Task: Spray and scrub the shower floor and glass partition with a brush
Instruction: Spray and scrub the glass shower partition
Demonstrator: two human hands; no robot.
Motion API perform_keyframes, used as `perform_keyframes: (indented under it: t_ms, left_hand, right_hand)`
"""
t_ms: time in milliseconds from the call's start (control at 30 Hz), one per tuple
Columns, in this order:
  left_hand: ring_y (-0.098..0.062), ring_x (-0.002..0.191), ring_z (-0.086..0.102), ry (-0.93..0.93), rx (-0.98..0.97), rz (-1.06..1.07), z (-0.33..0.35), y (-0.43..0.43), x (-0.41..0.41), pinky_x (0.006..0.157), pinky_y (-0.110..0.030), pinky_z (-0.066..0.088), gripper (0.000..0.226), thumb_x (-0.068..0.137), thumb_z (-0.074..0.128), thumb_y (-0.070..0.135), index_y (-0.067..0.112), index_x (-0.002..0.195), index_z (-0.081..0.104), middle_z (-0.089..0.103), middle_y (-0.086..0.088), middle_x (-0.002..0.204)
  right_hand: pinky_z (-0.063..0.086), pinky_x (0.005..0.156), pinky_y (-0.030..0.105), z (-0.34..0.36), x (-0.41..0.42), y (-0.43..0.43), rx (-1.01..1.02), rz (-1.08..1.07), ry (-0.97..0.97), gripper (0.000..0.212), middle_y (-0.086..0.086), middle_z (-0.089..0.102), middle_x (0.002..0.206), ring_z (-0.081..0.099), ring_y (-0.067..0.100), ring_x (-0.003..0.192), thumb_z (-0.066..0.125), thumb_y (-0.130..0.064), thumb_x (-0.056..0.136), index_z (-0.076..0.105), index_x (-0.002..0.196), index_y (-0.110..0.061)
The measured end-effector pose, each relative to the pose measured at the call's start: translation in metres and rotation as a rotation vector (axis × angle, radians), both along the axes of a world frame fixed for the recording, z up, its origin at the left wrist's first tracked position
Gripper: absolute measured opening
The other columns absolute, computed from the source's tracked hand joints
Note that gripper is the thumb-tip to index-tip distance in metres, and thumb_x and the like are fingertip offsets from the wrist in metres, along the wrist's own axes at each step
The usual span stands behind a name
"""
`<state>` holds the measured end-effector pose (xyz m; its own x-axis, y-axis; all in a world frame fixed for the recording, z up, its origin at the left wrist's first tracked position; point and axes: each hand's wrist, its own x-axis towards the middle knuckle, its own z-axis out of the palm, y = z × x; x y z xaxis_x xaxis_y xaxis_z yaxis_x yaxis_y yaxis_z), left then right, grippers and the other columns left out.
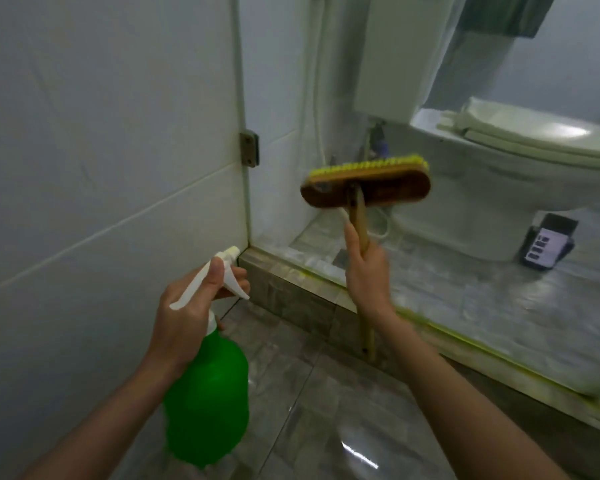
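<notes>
left hand (184,306) gripping green spray bottle (207,403) by its trigger, right hand (368,271) wrapped round brush (364,187) handle, bristles facing glass partition (499,140)

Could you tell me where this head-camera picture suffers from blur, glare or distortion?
Head view: dim, even light; a white glare streak on the glossy floor; the brush and the right hand gripping its handle are smeared by motion; the left hand and spray bottle are sharper; the toilet looks hazy through the glass; the wide lens bows tile lines on the wall.
</notes>
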<state>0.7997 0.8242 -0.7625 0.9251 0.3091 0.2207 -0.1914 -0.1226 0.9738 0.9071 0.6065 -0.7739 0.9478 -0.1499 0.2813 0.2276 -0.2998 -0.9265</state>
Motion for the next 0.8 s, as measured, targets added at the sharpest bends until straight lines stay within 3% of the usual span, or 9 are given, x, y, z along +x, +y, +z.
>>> perform_keyframes:
  t_ms: [100, 167, 233, 333, 433, 533, 600, 667, 800]
  left_hand:
    - [-0.014, 0.085, 0.077, -0.017, 0.015, -0.036, 0.003, -0.012, -0.002, 0.049, -0.019, 0.051, 0.044, 0.090, 0.049, 0.052, 0.018, 0.091, 0.076, 0.080, 0.001, 0.087]
    - [-0.017, 0.084, 0.077, -0.024, 0.013, -0.063, 0.005, -0.020, -0.002, 0.044, -0.020, 0.051, 0.042, 0.090, 0.049, 0.049, 0.017, 0.091, 0.077, 0.080, -0.001, 0.087]
    - [-0.018, 0.086, 0.077, -0.044, 0.008, -0.095, 0.011, -0.031, -0.001, 0.044, -0.020, 0.051, 0.044, 0.090, 0.050, 0.051, 0.017, 0.093, 0.077, 0.080, -0.003, 0.088]
    - [-0.014, 0.087, 0.076, -0.040, 0.021, -0.135, 0.020, -0.052, 0.000, 0.057, -0.021, 0.056, 0.033, 0.091, 0.056, 0.056, 0.031, 0.092, 0.075, 0.080, 0.000, 0.087]
    - [-0.008, 0.084, 0.075, -0.051, 0.016, -0.183, 0.029, -0.070, 0.001, 0.065, -0.018, 0.056, 0.029, 0.098, 0.055, 0.048, 0.038, 0.083, 0.077, 0.079, 0.007, 0.082]
    - [-0.019, 0.087, 0.076, -0.029, 0.000, -0.203, 0.034, -0.083, 0.002, 0.077, -0.034, 0.060, 0.035, 0.084, 0.054, 0.061, 0.040, 0.077, 0.081, 0.080, 0.003, 0.085]
    - [-0.023, 0.089, 0.076, -0.021, -0.012, -0.234, 0.037, -0.094, 0.001, 0.073, -0.044, 0.058, 0.046, 0.078, 0.052, 0.066, 0.030, 0.081, 0.081, 0.080, -0.002, 0.088]
    - [-0.025, 0.089, 0.076, -0.030, -0.004, -0.253, 0.039, -0.104, 0.002, 0.071, -0.048, 0.056, 0.052, 0.078, 0.052, 0.066, 0.023, 0.089, 0.078, 0.080, -0.003, 0.089]
    - [-0.027, 0.089, 0.076, -0.023, -0.029, -0.280, 0.045, -0.124, 0.005, 0.073, -0.051, 0.056, 0.063, 0.070, 0.060, 0.083, 0.026, 0.089, 0.079, 0.080, -0.004, 0.089]
  right_hand:
    - [0.026, 0.042, 0.022, -0.078, -0.054, -0.056, 0.064, -0.130, 0.139, 0.056, -0.007, 0.038, 0.047, 0.032, 0.007, 0.039, 0.042, -0.069, 0.083, 0.043, 0.059, -0.019]
    - [0.024, 0.043, 0.022, -0.089, -0.071, -0.079, 0.055, -0.178, 0.176, 0.052, -0.010, 0.034, 0.045, 0.029, 0.003, 0.036, 0.043, -0.064, 0.082, 0.039, 0.057, -0.019]
    - [0.024, 0.042, 0.022, -0.054, -0.062, -0.084, 0.006, -0.166, 0.134, 0.048, -0.006, 0.034, 0.047, 0.030, 0.003, 0.037, 0.041, -0.057, 0.086, 0.037, 0.056, -0.020]
    - [0.027, 0.038, 0.023, 0.019, -0.034, -0.085, 0.007, -0.114, 0.019, 0.049, -0.002, 0.035, 0.049, 0.033, 0.009, 0.039, 0.042, -0.051, 0.095, 0.038, 0.056, -0.021]
    - [0.027, 0.040, 0.025, 0.019, -0.041, -0.104, -0.008, -0.118, -0.024, 0.050, 0.001, 0.035, 0.050, 0.034, 0.014, 0.042, 0.041, -0.057, 0.091, 0.039, 0.058, -0.019]
    - [0.026, 0.042, 0.023, -0.054, -0.091, -0.141, 0.066, -0.213, 0.127, 0.055, -0.005, 0.034, 0.047, 0.031, 0.008, 0.038, 0.041, -0.067, 0.083, 0.039, 0.058, -0.018]
    - [0.024, 0.042, 0.023, -0.089, -0.125, -0.168, 0.096, -0.306, 0.235, 0.069, -0.005, 0.032, 0.045, 0.029, 0.007, 0.036, 0.040, -0.087, 0.069, 0.038, 0.055, -0.019]
    - [0.024, 0.041, 0.023, -0.078, -0.129, -0.187, 0.081, -0.302, 0.234, 0.074, -0.007, 0.032, 0.044, 0.030, 0.007, 0.036, 0.039, -0.094, 0.061, 0.037, 0.055, -0.020]
    - [0.026, 0.039, 0.022, 0.031, -0.081, -0.196, 0.112, -0.196, 0.028, 0.050, -0.003, 0.032, 0.047, 0.030, 0.008, 0.035, 0.041, -0.056, 0.093, 0.037, 0.058, -0.021]
